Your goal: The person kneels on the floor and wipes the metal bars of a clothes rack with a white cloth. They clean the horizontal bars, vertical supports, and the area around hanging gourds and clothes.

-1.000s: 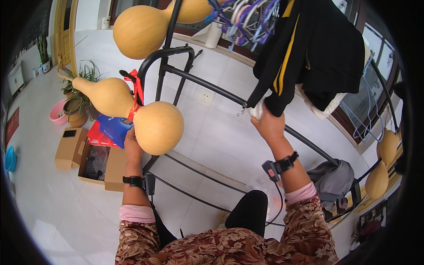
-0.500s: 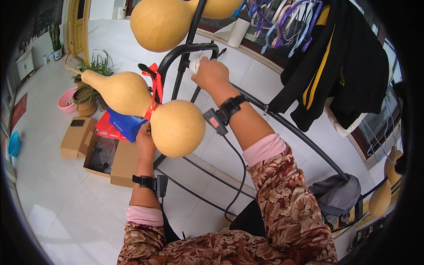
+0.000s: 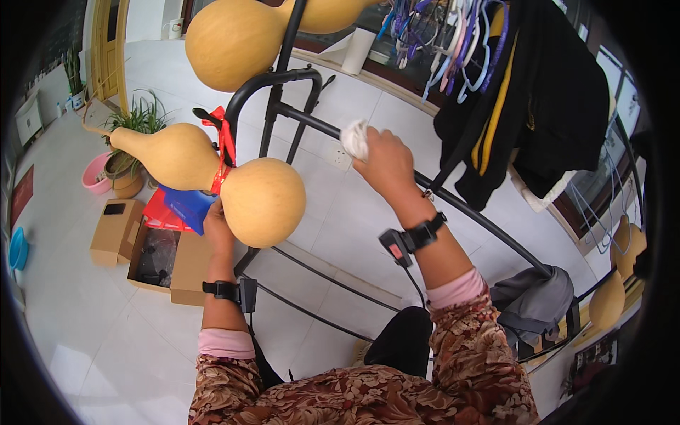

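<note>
A tan bottle gourd (image 3: 263, 204) hangs from the black metal rack (image 3: 319, 126), a red ribbon (image 3: 225, 142) tied round its waist. My left hand (image 3: 218, 230) grips it from below at the waist; the larger bulb partly hides the fingers. My right hand (image 3: 386, 161) is closed on a bunched white cloth (image 3: 354, 139). The cloth is at the rack's sloping top bar, and whether it touches the bar I cannot tell. Another gourd (image 3: 237, 44) hangs higher, behind an upright of the rack.
Hangers (image 3: 453, 49) and a black jacket (image 3: 520, 106) hang at the upper right. A grey cloth (image 3: 535, 294) drapes over the rack's lower end. On the floor at left are an open cardboard box (image 3: 157, 258), a blue bag (image 3: 190, 207), potted plants (image 3: 124, 173) and a pink basin (image 3: 97, 173).
My right hand has moved right and down along the bar with the white cloth, away from the rack's curved corner. The left hand stays at the gourd's waist. The whole view has shifted slightly.
</note>
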A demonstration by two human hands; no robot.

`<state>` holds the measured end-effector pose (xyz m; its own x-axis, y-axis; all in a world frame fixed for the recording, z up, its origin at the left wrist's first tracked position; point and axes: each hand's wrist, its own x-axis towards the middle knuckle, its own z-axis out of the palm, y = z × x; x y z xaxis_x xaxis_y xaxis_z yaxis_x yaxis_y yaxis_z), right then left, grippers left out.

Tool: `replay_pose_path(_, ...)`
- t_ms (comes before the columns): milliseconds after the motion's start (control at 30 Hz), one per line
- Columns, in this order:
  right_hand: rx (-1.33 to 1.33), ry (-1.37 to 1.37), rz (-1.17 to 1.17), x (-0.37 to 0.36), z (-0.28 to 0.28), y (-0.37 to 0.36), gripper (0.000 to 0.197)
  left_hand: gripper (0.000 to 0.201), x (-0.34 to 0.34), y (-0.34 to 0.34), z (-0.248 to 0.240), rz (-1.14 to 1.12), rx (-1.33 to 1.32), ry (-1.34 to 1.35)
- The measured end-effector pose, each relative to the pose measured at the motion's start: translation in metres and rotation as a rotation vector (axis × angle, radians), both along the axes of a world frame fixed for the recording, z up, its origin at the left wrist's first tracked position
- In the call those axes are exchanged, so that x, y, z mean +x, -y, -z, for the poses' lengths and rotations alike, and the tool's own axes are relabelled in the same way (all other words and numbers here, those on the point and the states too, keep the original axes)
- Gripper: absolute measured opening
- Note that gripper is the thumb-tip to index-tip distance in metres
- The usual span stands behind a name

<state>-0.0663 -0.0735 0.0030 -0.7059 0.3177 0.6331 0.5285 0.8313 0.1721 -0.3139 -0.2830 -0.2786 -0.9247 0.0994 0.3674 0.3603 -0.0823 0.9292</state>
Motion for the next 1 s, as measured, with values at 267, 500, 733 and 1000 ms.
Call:
replay_pose_path(267, 0.081, -0.063, 0.232, 0.22, 0.021, -0.049, 0.064, 0.04, 0.014, 0.012, -0.019, -0.061, -0.172, -0.025)
replay_pose_path(500, 0.15, -0.149, 0.285, 0.345, 0.026, -0.074, 0.064, 0.042, 0.009, 0.022, -0.01, -0.102, -0.323, 0.009)
replay_pose_path(733, 0.141, -0.145, 0.359, 0.322, 0.026, -0.075, 0.064, 0.044, 0.006, 0.022, 0.001, -0.047, -0.269, -0.075)
replay_pose_path(1000, 0.112, -0.134, 0.233, 0.191, 0.015, -0.046, 0.055, 0.045, 0.022, 0.025, -0.019, -0.074, -0.264, -0.03)
